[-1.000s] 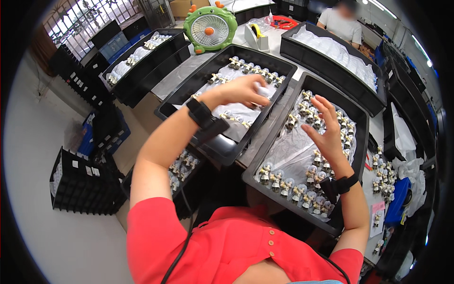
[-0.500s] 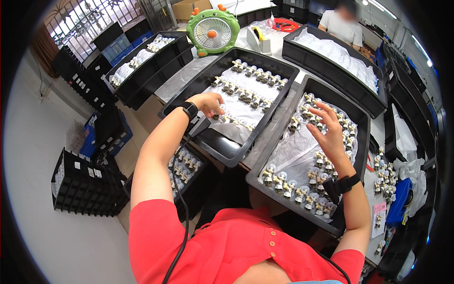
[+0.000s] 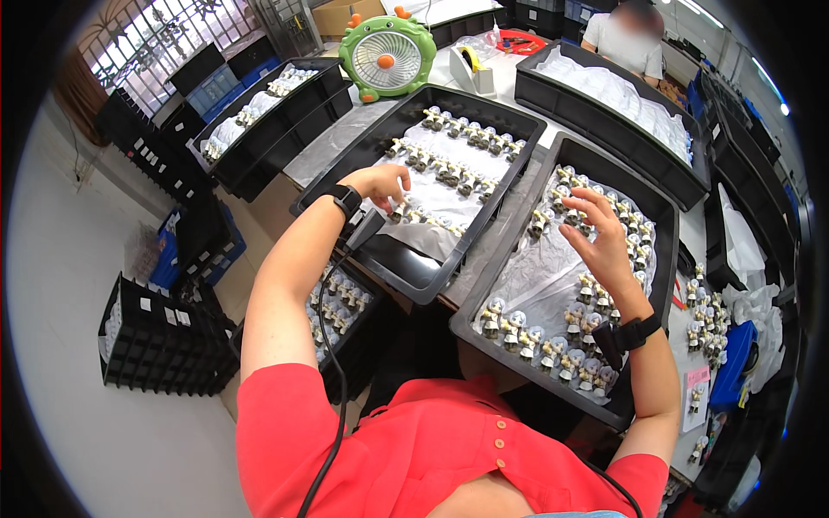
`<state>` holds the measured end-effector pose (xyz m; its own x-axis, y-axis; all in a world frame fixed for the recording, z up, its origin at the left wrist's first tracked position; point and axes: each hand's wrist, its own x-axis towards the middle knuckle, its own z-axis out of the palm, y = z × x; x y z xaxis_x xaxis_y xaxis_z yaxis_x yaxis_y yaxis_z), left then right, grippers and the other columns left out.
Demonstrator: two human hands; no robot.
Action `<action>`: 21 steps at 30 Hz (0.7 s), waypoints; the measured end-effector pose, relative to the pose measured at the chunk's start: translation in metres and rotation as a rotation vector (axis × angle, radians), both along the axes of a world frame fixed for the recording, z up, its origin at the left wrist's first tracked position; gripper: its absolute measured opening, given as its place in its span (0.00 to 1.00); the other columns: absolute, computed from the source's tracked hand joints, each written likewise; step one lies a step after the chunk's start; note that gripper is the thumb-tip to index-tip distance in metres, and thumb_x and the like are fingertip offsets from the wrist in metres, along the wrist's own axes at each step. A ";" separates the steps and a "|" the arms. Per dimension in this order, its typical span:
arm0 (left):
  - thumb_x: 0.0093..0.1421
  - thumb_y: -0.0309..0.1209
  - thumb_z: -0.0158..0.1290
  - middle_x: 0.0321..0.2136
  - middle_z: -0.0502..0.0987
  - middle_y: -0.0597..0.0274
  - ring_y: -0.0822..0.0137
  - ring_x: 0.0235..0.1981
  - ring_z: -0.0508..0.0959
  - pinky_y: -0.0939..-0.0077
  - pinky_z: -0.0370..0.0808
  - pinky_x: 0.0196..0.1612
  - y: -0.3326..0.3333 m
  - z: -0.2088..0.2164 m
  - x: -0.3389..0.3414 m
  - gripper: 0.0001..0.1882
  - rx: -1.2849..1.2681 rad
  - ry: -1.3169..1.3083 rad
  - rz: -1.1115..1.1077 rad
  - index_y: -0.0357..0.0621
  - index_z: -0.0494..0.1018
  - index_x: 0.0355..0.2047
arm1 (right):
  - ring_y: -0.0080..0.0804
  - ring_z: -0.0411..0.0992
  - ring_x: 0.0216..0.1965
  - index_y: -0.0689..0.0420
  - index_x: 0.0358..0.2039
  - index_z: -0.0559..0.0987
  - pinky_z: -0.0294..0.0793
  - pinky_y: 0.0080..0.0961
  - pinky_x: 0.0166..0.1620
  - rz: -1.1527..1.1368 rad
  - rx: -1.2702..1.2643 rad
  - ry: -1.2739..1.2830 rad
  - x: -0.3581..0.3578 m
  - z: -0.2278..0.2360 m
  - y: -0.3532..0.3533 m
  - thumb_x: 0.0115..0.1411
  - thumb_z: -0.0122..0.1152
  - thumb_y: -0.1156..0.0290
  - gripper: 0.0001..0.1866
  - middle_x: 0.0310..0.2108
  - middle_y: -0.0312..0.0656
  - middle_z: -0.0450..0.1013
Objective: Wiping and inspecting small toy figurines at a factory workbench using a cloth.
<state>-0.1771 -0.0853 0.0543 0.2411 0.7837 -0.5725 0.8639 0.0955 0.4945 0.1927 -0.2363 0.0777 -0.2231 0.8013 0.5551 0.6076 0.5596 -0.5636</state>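
My left hand (image 3: 378, 185) hangs over the near left side of a black tray (image 3: 420, 284) lined with white sheet. Its thumb and index finger are apart, just above a small figurine (image 3: 399, 211) with a pale head and dark base at the end of the nearest row. Fingers of my right hand (image 3: 604, 244) are spread and curved over a second black tray (image 3: 471, 311), with nothing seen between them. Under and around that hand stand figurines (image 3: 568, 366) of the same kind, in rows on crinkled grey-white lining.
A green fan (image 3: 388, 60) and a tape dispenser (image 3: 473, 72) stand behind the trays. More black bins (image 3: 604, 115) flank them. Loose figurines (image 3: 706, 324) and a blue box (image 3: 730, 367) lie at the right. A person (image 3: 625, 45) sits across the table. A cable (image 3: 332, 423) runs along my left arm.
The fingers of my left hand have parted and lifted slightly from the figurine at the row's end, which stays in the tray. My right hand has barely moved.
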 end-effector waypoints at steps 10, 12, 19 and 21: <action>0.51 0.24 0.55 0.32 0.74 0.57 0.69 0.22 0.77 0.75 0.75 0.25 -0.003 -0.003 -0.004 0.23 -0.018 -0.004 0.002 0.44 0.65 0.49 | 0.35 0.71 0.45 0.56 0.42 0.77 0.71 0.25 0.42 0.024 -0.039 -0.011 -0.001 -0.003 -0.001 0.50 0.64 0.73 0.16 0.47 0.42 0.70; 0.50 0.25 0.58 0.32 0.74 0.57 0.70 0.22 0.77 0.75 0.76 0.25 0.000 -0.009 -0.006 0.24 -0.028 0.020 -0.026 0.43 0.65 0.48 | 0.36 0.71 0.45 0.56 0.42 0.77 0.71 0.25 0.42 0.028 -0.044 -0.013 -0.001 -0.003 -0.002 0.50 0.64 0.73 0.16 0.48 0.42 0.69; 0.48 0.25 0.61 0.31 0.75 0.56 0.69 0.22 0.77 0.77 0.76 0.24 0.007 -0.021 -0.002 0.24 0.012 0.033 -0.098 0.43 0.68 0.46 | 0.36 0.72 0.42 0.57 0.41 0.77 0.71 0.25 0.41 -0.005 -0.086 -0.037 0.011 -0.003 0.000 0.50 0.64 0.73 0.15 0.43 0.43 0.72; 0.48 0.30 0.62 0.31 0.77 0.56 0.67 0.25 0.78 0.73 0.76 0.27 0.007 -0.016 0.001 0.23 0.121 0.144 -0.161 0.44 0.70 0.45 | 0.37 0.73 0.39 0.58 0.39 0.78 0.71 0.26 0.41 -0.066 -0.158 -0.041 0.017 -0.004 0.002 0.51 0.63 0.72 0.13 0.39 0.44 0.73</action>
